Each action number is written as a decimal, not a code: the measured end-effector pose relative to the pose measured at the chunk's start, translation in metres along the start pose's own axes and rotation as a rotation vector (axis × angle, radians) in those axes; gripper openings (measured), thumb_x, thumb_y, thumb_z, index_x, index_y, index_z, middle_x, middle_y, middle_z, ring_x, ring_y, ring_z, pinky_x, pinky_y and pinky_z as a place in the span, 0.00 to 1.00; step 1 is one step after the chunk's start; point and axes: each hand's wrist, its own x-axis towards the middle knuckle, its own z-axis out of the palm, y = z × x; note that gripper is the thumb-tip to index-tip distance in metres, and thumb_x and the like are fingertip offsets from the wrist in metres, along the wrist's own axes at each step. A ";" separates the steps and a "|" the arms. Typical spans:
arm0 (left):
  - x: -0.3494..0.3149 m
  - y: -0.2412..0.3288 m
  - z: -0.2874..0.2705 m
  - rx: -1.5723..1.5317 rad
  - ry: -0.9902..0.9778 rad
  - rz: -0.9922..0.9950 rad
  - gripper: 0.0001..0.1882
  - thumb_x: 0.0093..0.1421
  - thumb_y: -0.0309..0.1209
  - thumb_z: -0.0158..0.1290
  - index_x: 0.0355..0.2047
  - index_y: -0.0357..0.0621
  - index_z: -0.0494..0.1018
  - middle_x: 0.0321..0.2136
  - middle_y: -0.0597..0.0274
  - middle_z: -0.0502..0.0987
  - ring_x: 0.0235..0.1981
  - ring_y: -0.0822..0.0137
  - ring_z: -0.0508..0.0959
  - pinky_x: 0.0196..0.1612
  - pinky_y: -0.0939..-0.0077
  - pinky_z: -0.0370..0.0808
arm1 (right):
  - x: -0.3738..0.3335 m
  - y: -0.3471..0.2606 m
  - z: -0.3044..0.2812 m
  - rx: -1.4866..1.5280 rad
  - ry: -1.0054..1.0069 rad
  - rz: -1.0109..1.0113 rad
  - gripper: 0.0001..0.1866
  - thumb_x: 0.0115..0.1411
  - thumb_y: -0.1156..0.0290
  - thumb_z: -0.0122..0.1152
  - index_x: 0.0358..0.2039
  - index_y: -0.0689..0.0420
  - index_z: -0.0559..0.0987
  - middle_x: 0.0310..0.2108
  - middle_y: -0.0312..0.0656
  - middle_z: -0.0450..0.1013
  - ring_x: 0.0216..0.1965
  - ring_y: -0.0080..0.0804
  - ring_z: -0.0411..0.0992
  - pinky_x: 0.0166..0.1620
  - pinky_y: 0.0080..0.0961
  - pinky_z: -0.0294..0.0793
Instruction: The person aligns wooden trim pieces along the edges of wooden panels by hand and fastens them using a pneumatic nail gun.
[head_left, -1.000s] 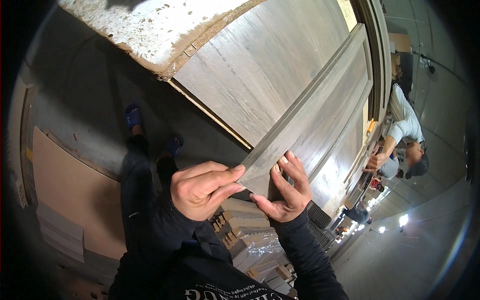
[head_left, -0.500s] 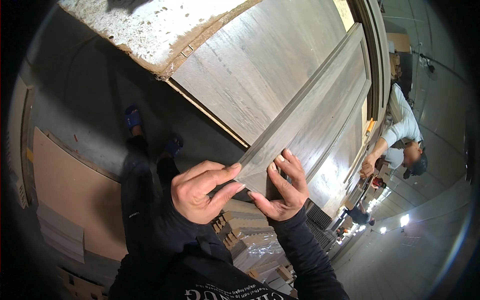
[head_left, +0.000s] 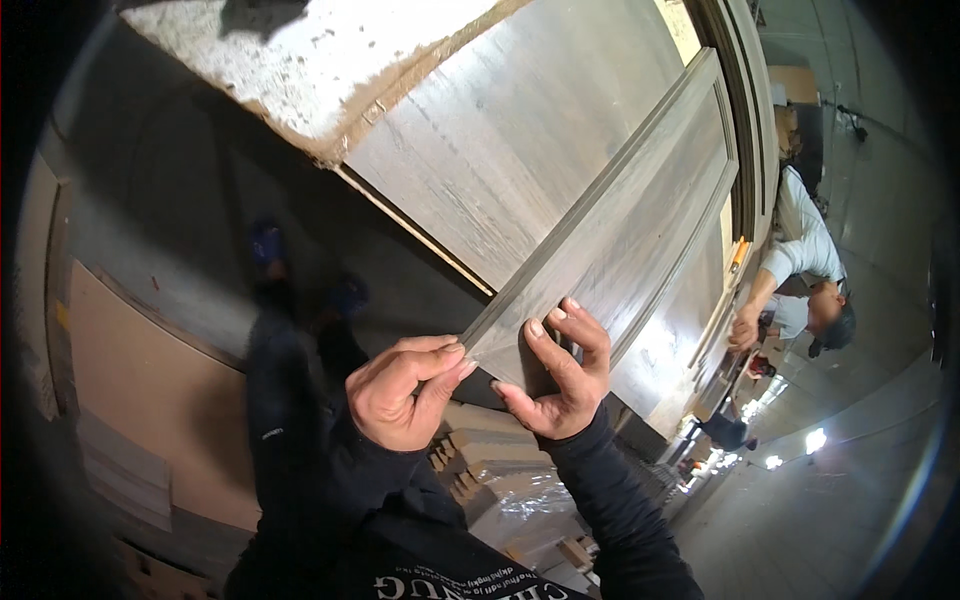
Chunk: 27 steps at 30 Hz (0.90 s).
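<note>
A long grey-brown framed wooden cabinet door (head_left: 655, 205) slants from my hands toward the far right, lying across a wider wooden panel (head_left: 500, 140). My right hand (head_left: 565, 375) grips the near end of the door, fingers on its face and thumb at the end edge. At the door's near left corner, my left hand (head_left: 405, 390) has thumb and forefinger pinched together, the tips touching or right beside the corner. Whether something small sits between those tips is hidden.
A white, worn slab (head_left: 300, 60) lies at the upper left. Brown boards (head_left: 160, 400) stand at the lower left. Stacked wooden pieces (head_left: 490, 450) are below my hands. At the right, a co-worker in a light shirt (head_left: 805, 225) leans in near an orange-handled tool (head_left: 739, 255).
My left thumb and forefinger have closed together and shifted slightly left at the corner. My right hand keeps its grip. The co-worker's hand has moved slightly.
</note>
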 end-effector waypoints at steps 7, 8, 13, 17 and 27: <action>0.070 0.032 -0.072 0.468 0.057 0.496 0.08 0.44 0.25 0.63 0.18 0.44 0.72 0.18 0.60 0.75 0.19 0.61 0.75 0.24 0.73 0.72 | 0.000 0.001 0.000 0.007 0.007 0.001 0.28 0.39 0.56 0.71 0.43 0.48 0.80 0.52 0.51 0.65 0.56 0.52 0.61 0.58 0.45 0.55; 0.102 0.026 -0.072 0.486 0.070 0.613 0.07 0.44 0.26 0.62 0.19 0.43 0.73 0.19 0.59 0.74 0.20 0.59 0.75 0.25 0.71 0.72 | -0.010 0.008 0.000 -0.046 -0.021 0.045 0.27 0.41 0.56 0.70 0.45 0.46 0.79 0.57 0.52 0.62 0.61 0.53 0.57 0.61 0.46 0.49; 0.250 0.063 -0.153 1.511 -0.125 0.724 0.40 0.40 0.16 0.53 0.57 0.43 0.58 0.42 0.47 0.68 0.42 0.48 0.70 0.45 0.58 0.68 | -0.008 0.003 0.003 0.006 -0.092 0.082 0.27 0.42 0.55 0.69 0.46 0.45 0.78 0.58 0.47 0.62 0.63 0.50 0.53 0.62 0.47 0.47; 0.281 0.047 -0.164 1.451 -0.345 0.714 0.40 0.39 0.16 0.48 0.58 0.44 0.57 0.34 0.47 0.67 0.36 0.45 0.69 0.39 0.57 0.67 | -0.002 0.002 0.002 0.041 -0.113 0.076 0.28 0.43 0.54 0.69 0.48 0.44 0.77 0.58 0.46 0.63 0.64 0.48 0.53 0.63 0.48 0.45; 0.160 0.111 -0.170 0.693 -0.709 0.101 0.25 0.37 0.31 0.55 0.39 0.35 0.72 0.30 0.46 0.76 0.32 0.49 0.77 0.39 0.70 0.73 | -0.010 0.004 -0.001 0.049 -0.112 0.114 0.29 0.44 0.53 0.68 0.49 0.41 0.76 0.59 0.43 0.61 0.64 0.46 0.52 0.65 0.43 0.41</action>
